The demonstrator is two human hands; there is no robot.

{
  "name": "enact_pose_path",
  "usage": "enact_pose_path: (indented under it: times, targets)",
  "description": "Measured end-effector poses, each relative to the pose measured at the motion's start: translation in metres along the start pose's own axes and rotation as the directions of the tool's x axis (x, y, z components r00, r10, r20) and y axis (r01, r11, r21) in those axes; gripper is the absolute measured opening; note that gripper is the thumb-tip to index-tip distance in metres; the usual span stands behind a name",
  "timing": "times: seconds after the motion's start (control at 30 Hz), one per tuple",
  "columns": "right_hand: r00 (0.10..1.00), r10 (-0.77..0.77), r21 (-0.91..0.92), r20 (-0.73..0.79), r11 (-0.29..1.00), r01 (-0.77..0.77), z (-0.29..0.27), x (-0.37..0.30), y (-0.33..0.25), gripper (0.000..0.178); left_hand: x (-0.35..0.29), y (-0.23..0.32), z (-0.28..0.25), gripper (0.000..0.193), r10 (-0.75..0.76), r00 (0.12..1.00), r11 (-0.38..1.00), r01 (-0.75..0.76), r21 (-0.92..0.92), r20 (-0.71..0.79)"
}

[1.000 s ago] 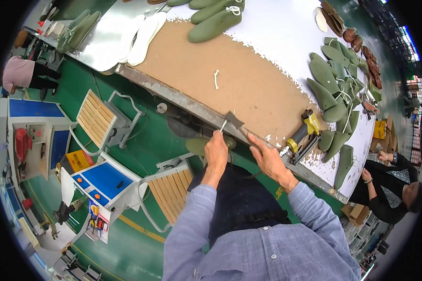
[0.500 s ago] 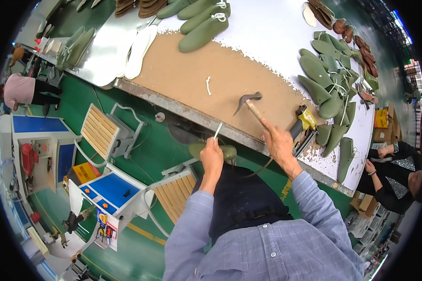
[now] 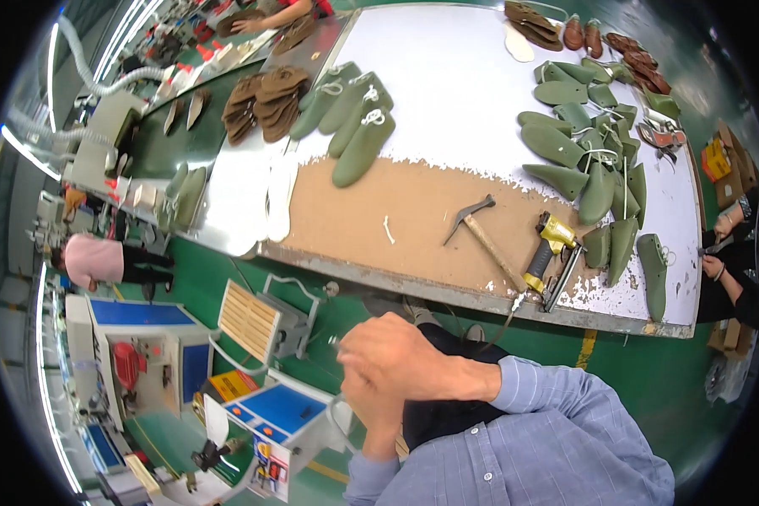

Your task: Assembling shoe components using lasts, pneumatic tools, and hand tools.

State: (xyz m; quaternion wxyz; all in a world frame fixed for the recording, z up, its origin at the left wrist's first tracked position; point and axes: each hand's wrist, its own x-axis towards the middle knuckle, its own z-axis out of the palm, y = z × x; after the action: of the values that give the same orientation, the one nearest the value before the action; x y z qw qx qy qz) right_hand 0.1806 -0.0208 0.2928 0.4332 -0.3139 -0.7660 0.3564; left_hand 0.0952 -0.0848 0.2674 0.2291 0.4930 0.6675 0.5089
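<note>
Right hand [image 3: 396, 358] covers left hand [image 3: 371, 405]; their grips can't be told.

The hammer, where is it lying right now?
In the head view the hammer lies on the brown part of the workbench, right of centre, just left of the yellow power tool, with neither hand on it.

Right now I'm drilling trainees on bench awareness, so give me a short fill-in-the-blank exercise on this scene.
1. The hammer lies on the ____ patch of the table.
2. The tool beside the hammer's handle end has a ____ body.
3. The right hand and left hand are held ____ the table's near edge.

Missing words: brown; yellow; below
</note>
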Motion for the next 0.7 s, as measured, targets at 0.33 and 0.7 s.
enact_pose_path:
  times: [0.33, 0.7]
  targets:
    - [0.898, 0.372, 0.334, -0.235, 0.898, -0.285, -0.065, 0.076, 0.028, 0.014, 0.128, -0.039, 0.062, 0.037, 0.292, 0.893, 0.956, -0.281, -0.082, 0.344]
    - [0.370, 0.791, 0.708, -0.486, 0.605, -0.363, -0.038, 0.072, 0.150, 0.016, 0.225, -0.062, 0.137, 0.051, 0.278, 0.441, 0.955, -0.027, -0.297, 0.854]
